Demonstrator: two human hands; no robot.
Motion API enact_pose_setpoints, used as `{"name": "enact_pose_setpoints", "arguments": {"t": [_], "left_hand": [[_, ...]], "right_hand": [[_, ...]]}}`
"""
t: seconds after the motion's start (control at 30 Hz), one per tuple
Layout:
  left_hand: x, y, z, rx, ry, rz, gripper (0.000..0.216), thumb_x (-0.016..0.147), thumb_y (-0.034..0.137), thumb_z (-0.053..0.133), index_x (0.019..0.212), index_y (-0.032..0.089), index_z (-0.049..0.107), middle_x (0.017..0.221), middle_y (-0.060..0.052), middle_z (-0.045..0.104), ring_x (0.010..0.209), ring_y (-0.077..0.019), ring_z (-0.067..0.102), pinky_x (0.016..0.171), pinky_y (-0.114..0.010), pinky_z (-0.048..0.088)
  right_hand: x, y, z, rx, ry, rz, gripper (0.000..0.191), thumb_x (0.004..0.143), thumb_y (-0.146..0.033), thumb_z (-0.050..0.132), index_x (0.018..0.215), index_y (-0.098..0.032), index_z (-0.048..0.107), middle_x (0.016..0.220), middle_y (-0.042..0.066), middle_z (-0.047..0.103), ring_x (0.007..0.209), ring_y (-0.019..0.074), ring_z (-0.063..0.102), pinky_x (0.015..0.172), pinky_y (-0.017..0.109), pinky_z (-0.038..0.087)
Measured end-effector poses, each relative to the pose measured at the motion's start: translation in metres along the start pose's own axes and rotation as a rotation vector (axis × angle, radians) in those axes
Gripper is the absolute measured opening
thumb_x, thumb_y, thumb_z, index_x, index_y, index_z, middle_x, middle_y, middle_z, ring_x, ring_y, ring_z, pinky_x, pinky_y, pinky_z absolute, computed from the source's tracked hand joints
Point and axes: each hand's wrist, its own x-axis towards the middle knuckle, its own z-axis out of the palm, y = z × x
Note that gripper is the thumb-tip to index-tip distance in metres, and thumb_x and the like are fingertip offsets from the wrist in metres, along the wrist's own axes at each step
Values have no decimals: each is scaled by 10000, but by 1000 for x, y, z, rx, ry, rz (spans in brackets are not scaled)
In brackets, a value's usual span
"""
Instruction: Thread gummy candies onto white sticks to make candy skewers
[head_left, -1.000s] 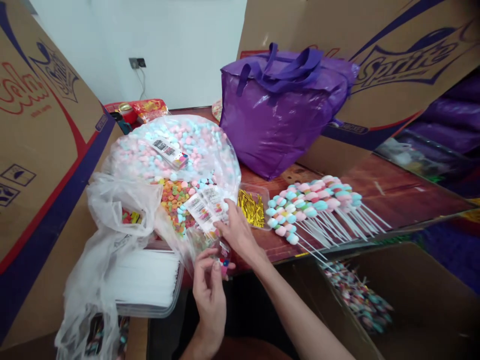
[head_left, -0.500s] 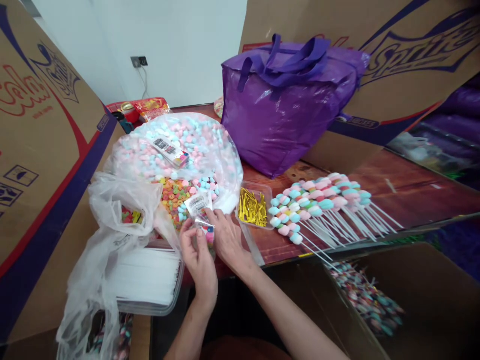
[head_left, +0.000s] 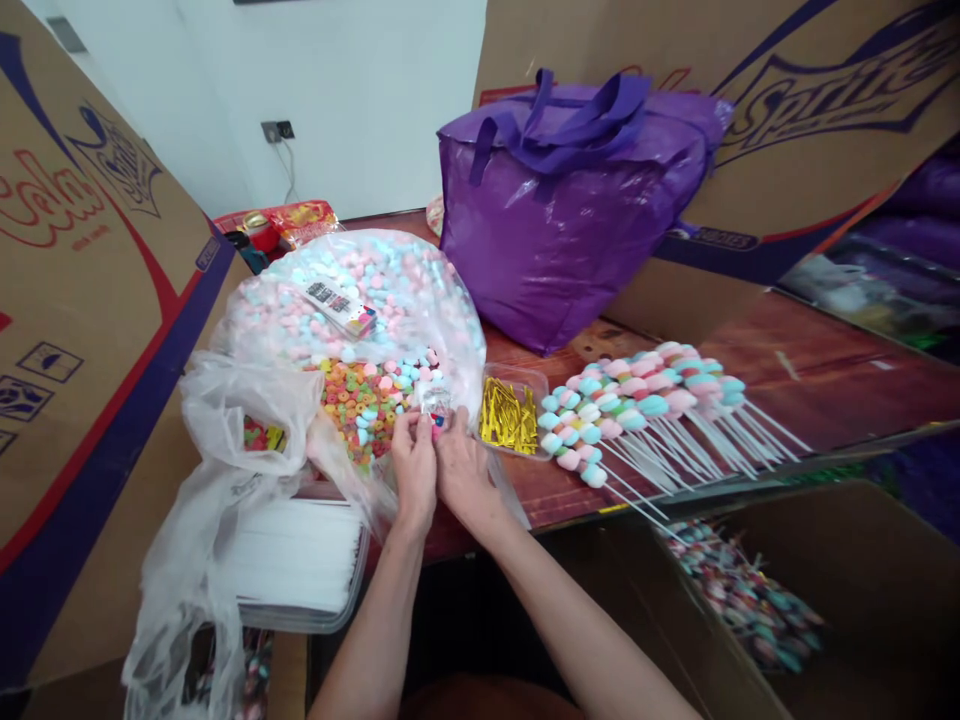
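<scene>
Between my two hands is a small clear plastic packet (head_left: 436, 400) with dark print and coloured spots; its lower part is hidden by my fingers. My left hand (head_left: 415, 462) pinches its left side, and my right hand (head_left: 463, 468) grips the right side. Just beyond them, gummy rings (head_left: 356, 400) and pastel marshmallows (head_left: 364, 425) lie loose in front of a big clear bag of pink and blue marshmallows (head_left: 300, 300). On that bag rests a stack of printed packets (head_left: 337, 305). Gold twist ties (head_left: 508, 415) fill a clear tray right of my right hand.
Marshmallow skewers (head_left: 645, 390) lie in rows at the table's right, sticks over the edge. White sticks (head_left: 300, 555) fill a plastic tub at left, beside a crumpled plastic bag (head_left: 247, 400). A purple bag (head_left: 570, 220) stands behind. An open carton (head_left: 840, 590) below holds wrapped skewers.
Both hands have drawn closer together around the packet, moving slightly right. The packet has shifted right with them, and more of its lower part is covered by my fingers.
</scene>
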Motion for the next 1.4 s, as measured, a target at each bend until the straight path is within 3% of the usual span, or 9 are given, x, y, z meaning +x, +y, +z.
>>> {"name": "enact_pose_setpoints", "arguments": {"t": [0.23,0.37,0.5,0.63,0.87,1.0,1.1,1.27,1.4], "left_hand": [[-7,10,-13,-172,201,29,263,870,453,617,854,195,575,758,47,517,693,-99,483,708,-227,412],[-24,18,-24,-96,245,156,221,917,440,579,914,220,594,889,12,591,865,-131,577,845,-265,455],[-49,18,-23,121,69,390,117,944,314,559,914,214,611,1077,-56,643,1084,-188,604,983,-352,463],[-70,11,-10,269,-152,513,145,938,197,535,1001,212,665,1147,-95,634,1114,-202,616,1002,-376,493],[-89,3,-4,-34,-307,25,387,841,375,703,1188,221,628,1251,-121,632,1133,-240,645,903,-353,569],[-93,9,2,-189,-440,-272,429,852,515,665,1129,189,702,1107,-111,725,1009,-235,688,896,-364,552],[-96,11,15,-226,-546,-321,369,820,486,711,975,155,759,941,-93,753,884,-217,691,853,-345,543],[-107,4,35,-269,-478,-383,297,770,412,766,881,137,776,910,-95,762,860,-208,692,818,-332,544],[-117,8,51,-436,-426,-531,351,704,417,820,910,138,767,907,-94,764,870,-205,704,794,-323,549]], "right_hand": [[-16,13,-7,-29,125,23,390,997,-198,384,1359,-113,501,1441,279,445,805,242,715,622,342,563],[-36,37,-7,356,244,-19,296,1002,-235,406,1173,-193,643,1334,146,607,1020,264,677,806,353,543],[-52,52,-6,1068,170,-106,335,960,-453,507,1060,-196,697,1002,83,729,891,221,675,813,339,542],[-58,53,-3,1451,120,8,332,782,-444,754,988,-188,704,917,53,727,844,201,666,780,314,541],[-66,88,0,1707,114,175,365,730,-452,809,946,-165,747,810,43,709,678,141,614,583,248,502],[-81,113,-7,1636,-161,56,339,757,-463,785,873,-148,739,619,-12,615,521,92,514,451,197,417],[-93,127,-11,1555,-304,69,356,752,-488,777,781,-141,704,555,-36,564,437,68,457,381,172,335],[-113,151,-11,1477,-98,263,328,689,-438,830,730,-148,683,562,-53,543,441,44,405,401,164,263],[-129,157,-5,1544,79,345,307,646,-385,871,801,-157,737,678,-11,621,548,76,460,496,199,353]]}}
